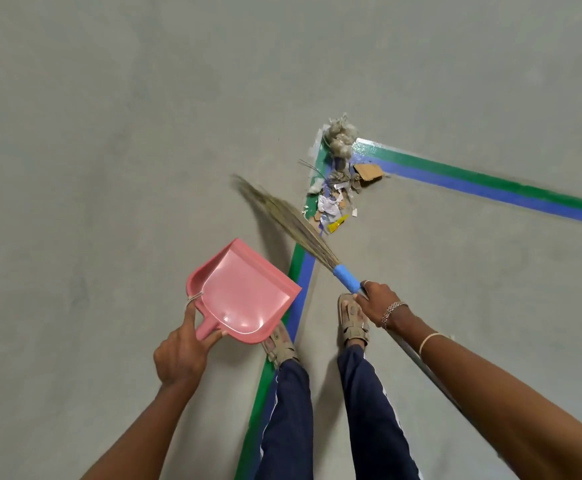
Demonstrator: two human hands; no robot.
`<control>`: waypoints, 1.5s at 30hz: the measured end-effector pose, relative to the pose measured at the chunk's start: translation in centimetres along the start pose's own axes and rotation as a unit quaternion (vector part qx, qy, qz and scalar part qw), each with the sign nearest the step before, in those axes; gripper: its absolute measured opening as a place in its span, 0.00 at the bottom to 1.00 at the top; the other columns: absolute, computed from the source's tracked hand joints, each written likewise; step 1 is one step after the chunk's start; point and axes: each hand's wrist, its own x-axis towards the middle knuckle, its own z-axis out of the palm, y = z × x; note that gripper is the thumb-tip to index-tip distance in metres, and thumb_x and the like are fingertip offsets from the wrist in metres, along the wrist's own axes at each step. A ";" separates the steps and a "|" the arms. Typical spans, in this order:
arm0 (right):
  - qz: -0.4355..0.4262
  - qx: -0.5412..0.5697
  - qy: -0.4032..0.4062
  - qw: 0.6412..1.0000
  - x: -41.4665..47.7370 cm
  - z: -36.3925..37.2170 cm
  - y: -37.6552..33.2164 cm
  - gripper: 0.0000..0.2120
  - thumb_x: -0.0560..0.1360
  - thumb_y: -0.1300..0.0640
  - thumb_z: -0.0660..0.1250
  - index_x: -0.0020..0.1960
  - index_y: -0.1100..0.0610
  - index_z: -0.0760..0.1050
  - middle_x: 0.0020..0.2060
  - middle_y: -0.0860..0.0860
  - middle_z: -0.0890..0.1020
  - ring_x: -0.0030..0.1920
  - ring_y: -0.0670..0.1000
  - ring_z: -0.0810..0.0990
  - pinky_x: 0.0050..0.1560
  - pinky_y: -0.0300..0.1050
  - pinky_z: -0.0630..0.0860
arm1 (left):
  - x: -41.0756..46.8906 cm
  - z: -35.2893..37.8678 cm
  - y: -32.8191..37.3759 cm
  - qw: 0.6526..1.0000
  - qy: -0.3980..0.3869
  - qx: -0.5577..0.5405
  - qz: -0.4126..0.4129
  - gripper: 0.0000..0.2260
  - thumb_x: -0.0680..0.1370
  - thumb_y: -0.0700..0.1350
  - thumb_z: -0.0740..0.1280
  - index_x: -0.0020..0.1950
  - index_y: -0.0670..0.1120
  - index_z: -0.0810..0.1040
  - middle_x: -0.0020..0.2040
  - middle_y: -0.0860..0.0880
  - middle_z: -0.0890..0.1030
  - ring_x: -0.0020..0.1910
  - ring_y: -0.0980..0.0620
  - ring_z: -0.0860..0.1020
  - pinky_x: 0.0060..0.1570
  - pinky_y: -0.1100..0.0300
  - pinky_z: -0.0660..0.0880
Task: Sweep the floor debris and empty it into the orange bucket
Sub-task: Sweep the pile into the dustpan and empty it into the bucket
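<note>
The floor (109,133) is the biggest thing here. It is grey, smooth and bare, with faint darker patches, and it fills the whole view. Two tape lines (490,188) are stuck on it. Each line is green on one side and blue on the other. One runs up from the bottom of the view, the other runs off to the right, and they meet in a corner.

A person stands on the floor in dark blue trousers (289,410) and tan sandals (353,320). The left foot is on the tape line and the right foot is just beside it.

The pink dustpan (248,289) is on the left, near the left foot, with its open side turned up. The left hand (182,351) holds it, with the fingers curled round its short handle.

The broom (282,216) has long, dry grass bristles and a blue wrap on the handle. It slants up and to the left, across the tape line. Its tips look blurry, and I cannot tell if they touch the floor. The right hand (377,303) grips the handle just below the blue wrap. There is a chain bracelet on that wrist.

The debris (338,181) lies in a pile right at the corner of the tape lines, just beside the bristles. In it are grey fluff (341,140), a brown cardboard scrap (369,171), bits of torn paper and one small yellow piece (338,224).
</note>
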 end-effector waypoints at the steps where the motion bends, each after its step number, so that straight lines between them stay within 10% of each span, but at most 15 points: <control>1: -0.002 -0.039 -0.012 0.999 0.1 0.1 0.3 0.12 0.80 0.52 0.60 0.55 0.59 0.76 0.49 0.59 0.82 0.46 0.61 0.80 0.41 0.47 0.70 | -0.1 0.0 0.1 1.000 0.003 0.002 0.000 0.43 0.68 0.73 0.66 0.78 0.53 0.65 0.42 0.42 0.83 0.39 0.39 0.82 0.38 0.54 0.71; 17: 0.009 -0.001 0.064 0.998 -7.3 -1.4 8.9 0.14 0.81 0.51 0.60 0.62 0.58 0.72 0.50 0.59 0.83 0.47 0.62 0.81 0.45 0.50 0.74 | -3.5 -0.8 3.6 0.997 0.005 0.016 0.080 0.42 0.65 0.69 0.72 0.72 0.46 0.75 0.29 0.45 0.78 0.24 0.52 0.65 0.28 0.63 0.60; 34: 0.101 0.007 0.030 0.994 -7.0 -8.8 17.0 0.13 0.80 0.53 0.58 0.58 0.59 0.74 0.53 0.59 0.82 0.51 0.62 0.80 0.48 0.48 0.74 | -8.9 -0.1 13.4 0.999 0.022 0.019 -0.030 0.42 0.68 0.76 0.62 0.77 0.59 0.57 0.41 0.46 0.82 0.37 0.42 0.81 0.38 0.51 0.80; 40: 0.072 0.094 -0.012 0.993 -11.3 -16.3 20.7 0.08 0.77 0.53 0.62 0.50 0.58 0.73 0.36 0.55 0.78 0.26 0.55 0.76 0.24 0.45 0.74 | -11.1 -1.6 17.8 0.998 0.011 0.008 -0.065 0.41 0.70 0.75 0.62 0.78 0.58 0.58 0.45 0.45 0.83 0.43 0.42 0.82 0.39 0.55 0.75; 45: 0.115 0.219 -0.072 0.966 -14.5 -19.8 22.5 0.11 0.76 0.55 0.64 0.57 0.56 0.72 0.30 0.55 0.72 0.23 0.52 0.68 0.24 0.40 0.66 | -10.4 -2.6 20.8 0.996 0.006 -0.029 -0.085 0.40 0.71 0.74 0.64 0.78 0.58 0.59 0.47 0.44 0.83 0.44 0.40 0.81 0.39 0.54 0.71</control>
